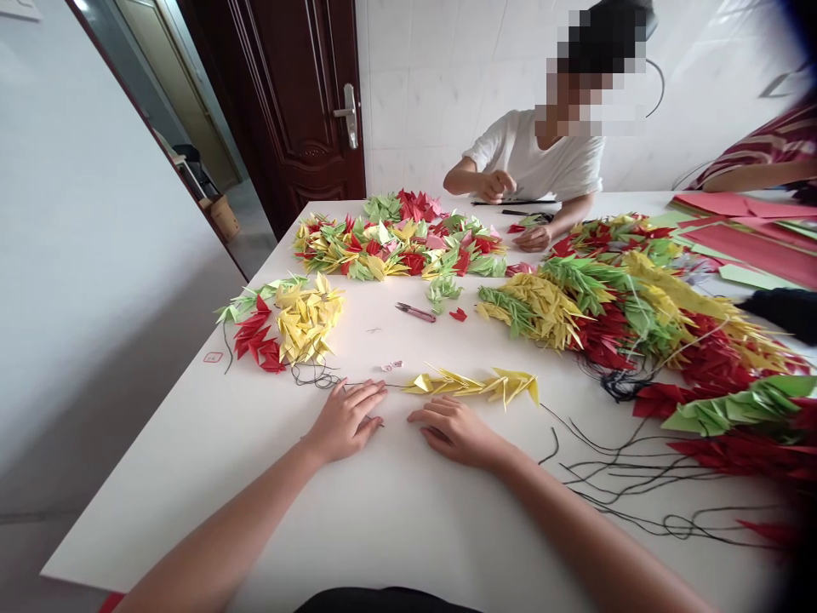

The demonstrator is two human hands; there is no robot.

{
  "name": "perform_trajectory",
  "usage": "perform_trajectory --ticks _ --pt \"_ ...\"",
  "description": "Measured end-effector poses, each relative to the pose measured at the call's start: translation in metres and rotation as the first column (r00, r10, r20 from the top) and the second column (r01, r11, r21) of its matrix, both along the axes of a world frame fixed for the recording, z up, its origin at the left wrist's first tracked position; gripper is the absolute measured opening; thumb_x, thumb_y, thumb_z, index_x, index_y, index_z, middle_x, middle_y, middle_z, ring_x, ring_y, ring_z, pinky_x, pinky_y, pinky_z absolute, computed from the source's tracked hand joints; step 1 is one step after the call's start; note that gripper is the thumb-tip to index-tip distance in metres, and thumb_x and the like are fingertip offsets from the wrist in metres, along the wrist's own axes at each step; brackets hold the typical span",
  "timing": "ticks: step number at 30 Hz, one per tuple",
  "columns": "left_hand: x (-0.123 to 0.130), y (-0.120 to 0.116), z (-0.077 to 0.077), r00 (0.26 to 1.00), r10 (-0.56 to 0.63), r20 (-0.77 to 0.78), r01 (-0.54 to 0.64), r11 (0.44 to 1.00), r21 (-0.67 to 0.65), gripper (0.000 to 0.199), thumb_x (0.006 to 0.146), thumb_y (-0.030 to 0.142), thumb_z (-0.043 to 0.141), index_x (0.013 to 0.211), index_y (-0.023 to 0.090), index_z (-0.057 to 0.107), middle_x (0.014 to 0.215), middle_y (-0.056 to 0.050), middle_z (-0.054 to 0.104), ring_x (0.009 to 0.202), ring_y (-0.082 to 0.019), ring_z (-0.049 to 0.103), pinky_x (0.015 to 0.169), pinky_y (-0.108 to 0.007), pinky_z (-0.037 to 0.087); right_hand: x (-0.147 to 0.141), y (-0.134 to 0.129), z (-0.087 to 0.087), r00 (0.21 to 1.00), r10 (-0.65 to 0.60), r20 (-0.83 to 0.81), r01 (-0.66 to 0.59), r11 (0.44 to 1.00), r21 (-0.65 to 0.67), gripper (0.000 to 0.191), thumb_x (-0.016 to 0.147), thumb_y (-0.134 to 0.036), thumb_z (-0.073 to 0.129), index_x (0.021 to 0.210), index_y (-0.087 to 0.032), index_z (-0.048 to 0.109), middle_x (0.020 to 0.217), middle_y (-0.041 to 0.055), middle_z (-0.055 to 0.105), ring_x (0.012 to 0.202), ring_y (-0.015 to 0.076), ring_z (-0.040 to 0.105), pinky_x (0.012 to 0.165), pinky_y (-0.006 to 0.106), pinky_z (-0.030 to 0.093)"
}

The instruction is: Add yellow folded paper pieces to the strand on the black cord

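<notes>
My left hand (348,421) lies on the table with its fingers stretched out over a thin black cord (316,375). A small dark tip shows by its thumb, too small to name. Just right of it, my right hand (456,432) rests palm down, fingers loosely extended and holding nothing I can see. Beyond its fingertips lies a short string of yellow folded-paper pieces (472,385), with cord leaving both ends. Two tiny pinkish-white items (391,366) sit past my left fingertips. A pair of thread snips (415,312) lies farther back.
Yellow folded pieces (310,319) and red ones (257,336) are heaped at left. A mixed pile (396,247) spreads along the back. Strung garlands (613,306) and loose black cords (613,485) cover the right. Across the table sits a person in a white shirt (542,162); another person's sleeve (759,149) shows at right.
</notes>
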State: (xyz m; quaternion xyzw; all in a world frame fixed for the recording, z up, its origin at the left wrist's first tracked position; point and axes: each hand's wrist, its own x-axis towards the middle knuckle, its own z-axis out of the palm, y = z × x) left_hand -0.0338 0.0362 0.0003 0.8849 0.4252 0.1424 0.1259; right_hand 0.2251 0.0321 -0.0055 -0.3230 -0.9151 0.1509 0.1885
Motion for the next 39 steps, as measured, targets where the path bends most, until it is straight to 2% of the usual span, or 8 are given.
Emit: perform_trajectory --ticks 7,16,22,27,39 --pt "-0.0014 -0.0002 0.0 1.0 -0.014 -0.019 0.013 1.0 -0.02 0.044 0.094 0.03 0.047 0.138 0.024 0.049 0.143 -0.008 0.052 0.132 -0.027 0.047 0.114 -0.055 0.024 -0.0002 -0.0003 -0.0003 1.0 -0.002 -0.012 0.002 1.0 -0.005 0.026 0.09 -0.017 0.044 0.109 -0.02 0.062 0.09 0.0052 0.068 0.082 0.017 0.062 0.075 0.032 0.048" --pt "-0.0026 0.0003 -0.0006 1.0 -0.024 -0.008 0.024 1.0 -0.013 0.045 0.095 0.03 0.046 0.139 0.026 0.048 0.142 -0.009 0.053 0.132 -0.026 0.047 0.114 -0.053 0.024 -0.0001 -0.0004 -0.0011 1.0 -0.01 0.0 0.01 1.0 -0.007 0.027 0.09 -0.017 0.044 0.109 -0.02 0.062 0.092 0.0057 0.068 0.084 0.017 0.062 0.076 0.032 0.048" --pt "-0.0031 0.0 0.0003 0.999 -0.037 -0.007 0.037 0.999 -0.008 0.053 0.097 0.033 0.041 0.148 0.025 0.032 0.146 -0.009 0.048 0.133 -0.025 0.045 0.115 -0.051 0.021 -0.0001 -0.0003 -0.003 1.0 -0.005 0.003 0.005 1.0 -0.004 0.028 0.091 -0.018 0.042 0.112 -0.019 0.06 0.093 0.0065 0.068 0.084 0.0177 0.062 0.076 0.033 0.048" --pt "-0.003 0.0005 0.0 0.999 -0.034 -0.035 0.035 0.999 0.012 0.046 0.096 0.034 0.044 0.141 0.026 0.045 0.146 -0.008 0.049 0.132 -0.026 0.047 0.114 -0.051 0.022 0.0002 -0.0003 -0.003 1.0 -0.013 -0.004 0.013 1.0 -0.012 0.026 0.091 -0.019 0.043 0.111 -0.019 0.06 0.095 0.0062 0.068 0.086 0.0178 0.062 0.077 0.033 0.048" --pt "-0.0032 0.0006 0.0015 0.997 -0.032 -0.066 0.03 0.999 -0.029 0.045 0.096 0.035 0.043 0.14 0.024 0.045 0.147 -0.008 0.046 0.133 -0.027 0.044 0.113 -0.054 0.022 0.0003 0.0005 -0.0025 1.0 -0.007 -0.016 0.006 0.999 -0.033 0.026 0.092 -0.02 0.043 0.111 -0.019 0.061 0.093 0.0064 0.068 0.084 0.0182 0.061 0.077 0.033 0.048"
